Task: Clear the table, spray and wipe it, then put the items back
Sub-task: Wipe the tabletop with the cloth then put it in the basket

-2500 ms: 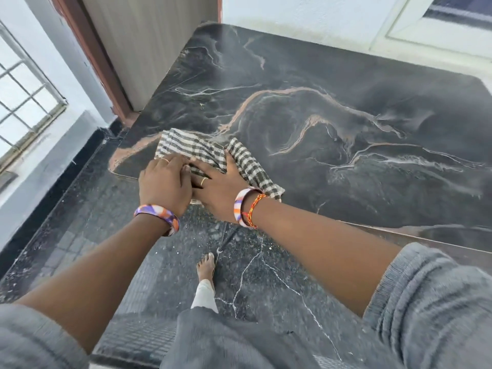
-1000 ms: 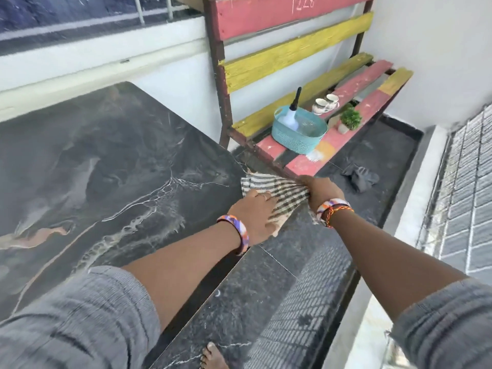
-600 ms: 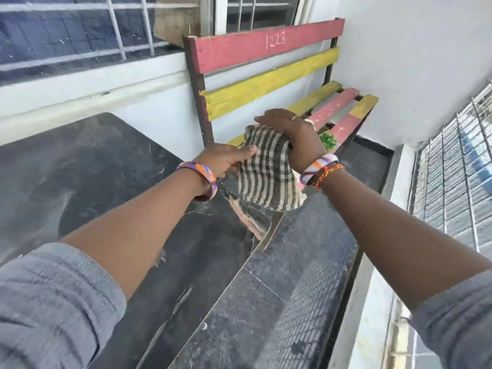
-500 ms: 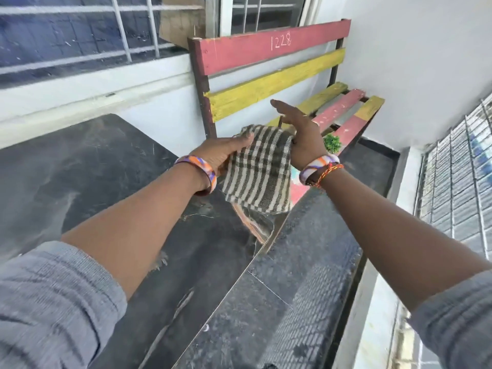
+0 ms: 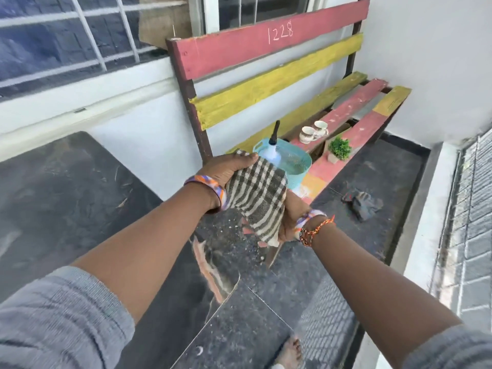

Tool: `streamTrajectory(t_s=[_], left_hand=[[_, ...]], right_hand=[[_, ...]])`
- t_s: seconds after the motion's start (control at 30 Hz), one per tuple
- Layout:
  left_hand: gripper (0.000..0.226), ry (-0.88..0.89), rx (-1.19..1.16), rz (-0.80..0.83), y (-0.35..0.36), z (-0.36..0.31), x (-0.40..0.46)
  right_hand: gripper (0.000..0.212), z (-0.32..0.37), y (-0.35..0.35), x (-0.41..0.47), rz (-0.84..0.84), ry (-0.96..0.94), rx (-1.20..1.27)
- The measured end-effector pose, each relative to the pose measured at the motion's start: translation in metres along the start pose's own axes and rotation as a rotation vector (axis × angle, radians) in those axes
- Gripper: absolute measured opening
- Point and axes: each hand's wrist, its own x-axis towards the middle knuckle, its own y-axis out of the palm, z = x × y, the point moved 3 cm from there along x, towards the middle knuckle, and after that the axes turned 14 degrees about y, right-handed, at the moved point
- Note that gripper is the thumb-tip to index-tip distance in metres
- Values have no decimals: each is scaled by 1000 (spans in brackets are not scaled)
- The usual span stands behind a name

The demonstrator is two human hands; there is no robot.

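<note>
Both hands hold a checked black-and-white cloth (image 5: 259,199) in the air past the right corner of the dark marble table (image 5: 66,198). My left hand (image 5: 227,167) grips its top edge from above. My right hand (image 5: 291,221) holds its lower part from underneath, mostly hidden by the fabric. Beyond the cloth, on the red and yellow bench (image 5: 343,121), stands a teal basket (image 5: 298,163) with a spray bottle (image 5: 273,147) in it, two cups (image 5: 312,131) and a small green potted plant (image 5: 339,149).
A dark crumpled rag (image 5: 362,203) lies on the black floor to the right of the bench. A barred window (image 5: 87,35) runs behind the table, and a tiled wall (image 5: 474,209) closes the right side. My bare foot (image 5: 290,351) shows below.
The cloth came off the table's corner and was lifted into the air. Since then both hands have lowered it, the left now on top and the right underneath.
</note>
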Motion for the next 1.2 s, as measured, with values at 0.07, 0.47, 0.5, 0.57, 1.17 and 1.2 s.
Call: streamTrajectory(t_s=[0.07, 0.47, 0.5, 0.57, 1.17, 1.2], left_hand=[[10, 174, -145, -8, 20, -53, -1], [80, 281, -157, -253, 81, -109, 81], [81, 282, -167, -249, 83, -111, 87], [78, 290, -198, -256, 83, -119, 99], [61, 112, -751, -9, 68, -199, 252], [53, 119, -751, -5, 64, -203, 259]], right_hand=[[85, 25, -29, -3, 73, -121, 146], [48, 138, -158, -52, -94, -575, 260], [45, 145, -164, -52, -97, -585, 276], [42, 160, -177, -50, -151, -605, 372], [55, 299, -202, 21, -172, -140, 220], [53, 311, -200, 20, -149, -207, 213]])
